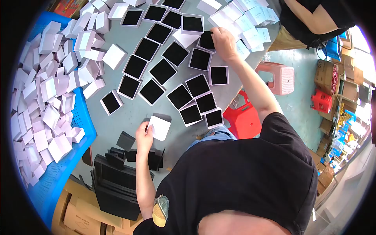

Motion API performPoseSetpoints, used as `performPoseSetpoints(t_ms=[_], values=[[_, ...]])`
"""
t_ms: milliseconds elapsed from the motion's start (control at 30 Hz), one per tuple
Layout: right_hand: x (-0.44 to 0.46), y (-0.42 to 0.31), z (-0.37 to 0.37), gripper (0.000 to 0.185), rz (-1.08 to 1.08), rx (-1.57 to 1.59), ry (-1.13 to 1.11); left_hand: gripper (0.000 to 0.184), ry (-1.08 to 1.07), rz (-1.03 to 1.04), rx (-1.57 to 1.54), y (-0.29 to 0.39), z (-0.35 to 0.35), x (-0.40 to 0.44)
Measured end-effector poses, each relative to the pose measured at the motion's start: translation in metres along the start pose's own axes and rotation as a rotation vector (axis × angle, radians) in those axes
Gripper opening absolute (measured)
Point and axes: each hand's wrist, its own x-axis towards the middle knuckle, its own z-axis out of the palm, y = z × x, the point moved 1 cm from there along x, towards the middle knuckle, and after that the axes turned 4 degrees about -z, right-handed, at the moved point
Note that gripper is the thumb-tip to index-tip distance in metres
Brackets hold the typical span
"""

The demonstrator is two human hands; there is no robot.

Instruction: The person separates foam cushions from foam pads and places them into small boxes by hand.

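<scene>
My left hand [144,137] pinches the edge of a small white box [159,127] above the grey table, its pale face turned up. My right hand [225,44] reaches far across the table with fingers curled at the side of a white box with a black insert [206,40], partly covered by the hand. Around it lie several more open white boxes with black inserts, such as one [200,59] just below and another [192,23] resting tilted above. Black sheets or pads [126,141] lie near my left wrist.
A blue crate [84,113] heaped with white boxes [49,90] stands on the left. Stacked black pads [117,184] sit over cardboard at lower left. Pale printed boxes [250,19] lie at the upper right, beside another person's arm [313,19]. Red [243,119] and pink [280,78] stools stand right.
</scene>
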Motion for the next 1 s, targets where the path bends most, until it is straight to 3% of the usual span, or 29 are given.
performPoseSetpoints(t_ms=[100,300,400,533,633,767,900,933,967,1000], values=[[-0.007,-0.019,-0.024,0.029,-0.112,-0.13,-0.218,0.016,0.001,-0.007,-0.02,0.0,0.002,-0.001],[-0.026,-0.021,-0.008,0.043,-0.271,-0.292,-0.065,0.016,-0.019,-0.014,-0.016,-0.004,0.004,-0.001],[-0.036,-0.012,0.024,0.038,-0.262,-0.223,-0.228,0.015,-0.026,-0.019,-0.026,0.003,0.002,-0.005],[-0.018,-0.039,-0.022,0.02,-0.243,-0.126,-0.128,0.015,-0.002,-0.018,-0.033,-0.001,0.001,-0.008],[-0.013,-0.039,-0.012,0.023,-0.336,0.076,-0.065,0.014,-0.018,-0.022,-0.045,-0.009,0.003,-0.009],[-0.011,-0.022,-0.001,0.03,-0.217,0.286,-0.222,0.014,0.008,0.006,-0.039,-0.014,0.005,-0.007],[0.0,-0.044,-0.035,0.023,-0.223,0.275,-0.054,0.015,0.012,-0.002,-0.076,-0.014,0.006,-0.007],[0.002,-0.056,-0.03,0.022,-0.381,0.329,0.081,0.015,0.018,0.007,-0.065,-0.016,0.007,-0.005],[0.007,-0.065,-0.027,0.023,-0.475,0.352,-0.06,0.015,0.023,0.016,-0.05,-0.016,0.006,-0.005],[0.015,-0.072,-0.018,0.026,-0.589,0.229,-0.047,0.015,0.006,0.005,-0.076,-0.014,0.005,-0.005]])
